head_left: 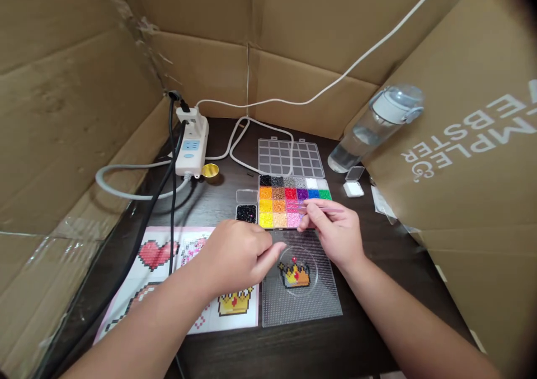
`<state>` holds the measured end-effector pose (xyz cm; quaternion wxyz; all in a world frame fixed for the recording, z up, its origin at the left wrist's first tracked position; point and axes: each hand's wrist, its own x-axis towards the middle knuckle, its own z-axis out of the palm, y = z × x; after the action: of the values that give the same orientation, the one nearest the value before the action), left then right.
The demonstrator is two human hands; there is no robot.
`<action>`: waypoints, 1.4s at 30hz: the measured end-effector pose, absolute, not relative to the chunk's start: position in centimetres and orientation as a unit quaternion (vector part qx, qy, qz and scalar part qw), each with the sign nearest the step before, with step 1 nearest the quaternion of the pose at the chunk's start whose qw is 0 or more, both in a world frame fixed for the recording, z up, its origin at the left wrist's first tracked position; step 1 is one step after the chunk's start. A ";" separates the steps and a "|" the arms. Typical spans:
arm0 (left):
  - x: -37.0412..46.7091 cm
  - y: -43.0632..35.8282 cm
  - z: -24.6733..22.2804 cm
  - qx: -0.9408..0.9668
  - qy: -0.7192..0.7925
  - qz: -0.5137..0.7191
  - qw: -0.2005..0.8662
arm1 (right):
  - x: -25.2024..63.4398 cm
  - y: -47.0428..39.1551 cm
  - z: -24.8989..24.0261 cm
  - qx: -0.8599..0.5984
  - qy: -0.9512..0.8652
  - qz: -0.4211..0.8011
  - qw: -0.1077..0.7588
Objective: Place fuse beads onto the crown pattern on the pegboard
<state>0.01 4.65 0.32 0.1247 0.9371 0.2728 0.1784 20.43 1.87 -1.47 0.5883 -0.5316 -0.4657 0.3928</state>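
Observation:
My right hand (pixel 333 228) pinches slim pink tweezers (pixel 323 208), whose tips reach over the pink beads in the divided bead box (pixel 290 192). My left hand (pixel 245 256) is closed, its fingers curled under and its thumb pointing right, over the border between the pattern sheet (pixel 157 256) and the clear pegboard (pixel 302 306). I see nothing in it. On the pegboard lies a crown made of beads (pixel 296 275), yellow, orange, grey and black with red spots, inside a clear ring (pixel 316 267). A printed crown shows on the sheet below my left hand.
A small case of black beads (pixel 246 213) stands left of the box, a white one (pixel 353 189) to the right. Farther back are a water bottle (pixel 373 127), a power strip (pixel 193 146) with cables, and a gold cup (pixel 210 171). Cardboard walls (pixel 201 60) surround the table.

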 end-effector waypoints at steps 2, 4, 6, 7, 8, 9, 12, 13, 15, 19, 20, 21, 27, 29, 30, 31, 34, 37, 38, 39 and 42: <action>0.1 4.6 0.4 0.937 0.270 0.185 0.123 | 20.0 1.8 -2.0 -0.549 -0.516 0.313 0.579; 0.2 4.6 0.5 0.937 0.266 0.192 0.121 | 19.7 1.8 -2.3 -0.554 -0.548 0.253 0.573; 0.3 4.6 0.5 0.937 0.264 0.193 0.119 | 19.5 1.8 -2.6 -0.566 -0.549 0.224 0.573; 0.3 4.6 0.5 0.938 0.263 0.193 0.119 | 19.4 1.9 -2.8 -0.575 -0.543 0.219 0.572; 0.3 4.6 0.5 0.938 0.262 0.191 0.119 | 19.3 1.9 -3.0 -0.582 -0.536 0.217 0.571; 0.3 4.6 0.5 0.939 0.261 0.190 0.119 | 19.2 2.0 -3.2 -0.588 -0.530 0.219 0.570; 0.2 4.5 0.4 0.940 0.260 0.188 0.120 | 19.1 2.1 -3.7 -0.596 -0.525 0.227 0.564; 0.2 4.4 0.4 0.939 0.261 0.187 0.120 | 19.1 2.1 -3.8 -0.596 -0.526 0.227 0.563; 0.1 4.4 0.4 0.939 0.262 0.188 0.122 | 19.1 2.1 -3.8 -0.595 -0.530 0.225 0.561; 0.3 4.4 0.3 0.937 0.265 0.189 0.124 | 19.1 2.1 -3.8 -0.602 -0.527 0.229 0.555; 0.3 4.4 0.3 0.937 0.265 0.189 0.124 | 19.1 2.2 -3.9 -0.605 -0.525 0.230 0.554; 0.3 4.4 0.3 0.937 0.265 0.190 0.124 | 19.0 2.2 -3.9 -0.606 -0.522 0.231 0.554; 0.2 4.3 0.2 0.938 0.262 0.195 0.119 | 19.1 2.2 -4.0 -0.604 -0.521 0.239 0.554; 0.1 4.3 0.1 0.937 0.261 0.197 0.119 | 19.2 2.2 -4.1 -0.603 -0.521 0.241 0.553; 0.2 4.3 0.2 0.937 0.261 0.199 0.118 | 19.2 2.2 -4.1 -0.603 -0.521 0.243 0.553; 0.2 4.3 0.2 0.937 0.261 0.200 0.118 | 19.2 2.2 -4.1 -0.603 -0.521 0.245 0.553; 0.3 4.4 0.3 0.936 0.263 0.203 0.118 | 19.1 2.2 -4.2 -0.603 -0.516 0.248 0.555; 0.4 4.4 0.4 0.935 0.266 0.201 0.118 | 19.0 2.1 -3.8 -0.600 -0.512 0.241 0.566; 0.3 4.4 0.4 0.935 0.266 0.200 0.118 | 19.0 2.0 -3.5 -0.598 -0.508 0.238 0.573; 0.3 4.4 0.5 0.935 0.267 0.201 0.119 | 19.1 1.8 -3.1 -0.595 -0.504 0.234 0.581; 0.2 4.5 0.6 0.932 0.271 0.208 0.125 | 19.7 0.3 -1.7 -0.589 -0.490 0.218 0.605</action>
<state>0.21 4.48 0.62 0.1250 0.9316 0.2706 0.2081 19.74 0.34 -1.72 0.6046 -0.5892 -0.4896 0.2184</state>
